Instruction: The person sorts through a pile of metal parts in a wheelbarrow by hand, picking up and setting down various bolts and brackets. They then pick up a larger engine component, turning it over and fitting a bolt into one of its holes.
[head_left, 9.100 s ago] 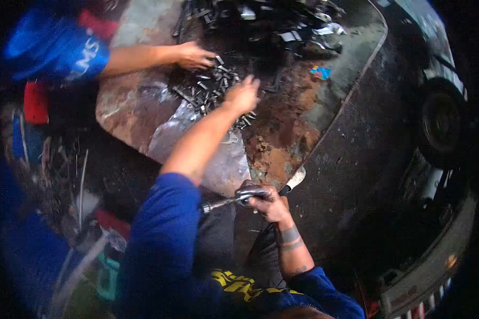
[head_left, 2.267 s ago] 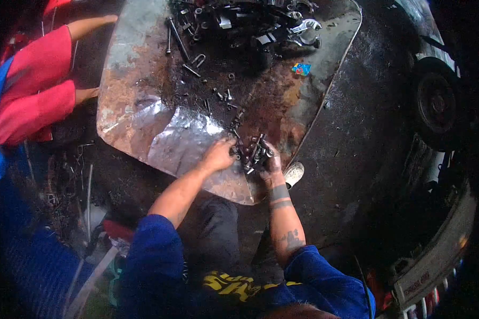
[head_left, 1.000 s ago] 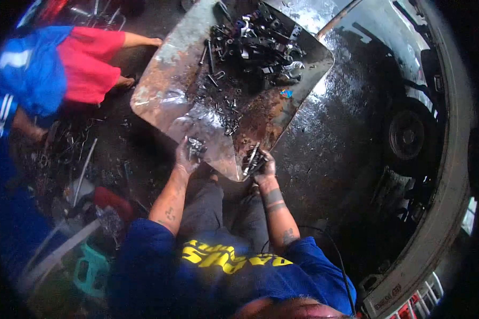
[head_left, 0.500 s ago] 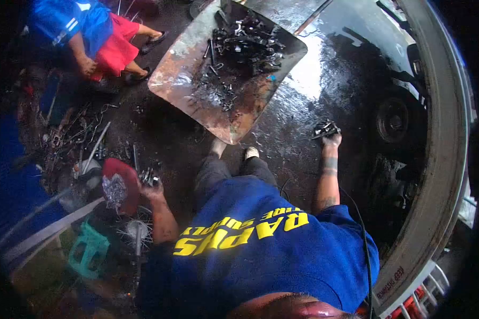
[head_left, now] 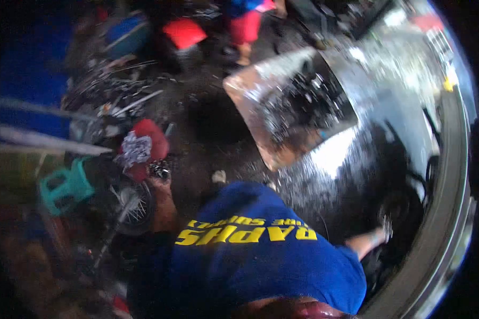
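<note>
My left hand, below the red seat-like object, holds a cluster of small metal parts. My right hand reaches out to the far right, blurred, its fingers around shiny metal parts. A rusty metal tray, tilted in view, stands ahead of my feet and bears a heap of dark, greasy metal parts. Neither hand touches the tray. Crumpled clear plastic lies on the red object.
A green plastic stool and a spoked wheel are at the left. Rods and scrap lie at the upper left. Another person in red shorts stands beyond the tray. A long curved metal edge runs down the right side.
The view has turned, so the tray and the other person appear farther right. My right hand has moved outward and lower in view. Both hands still hold metal parts.
</note>
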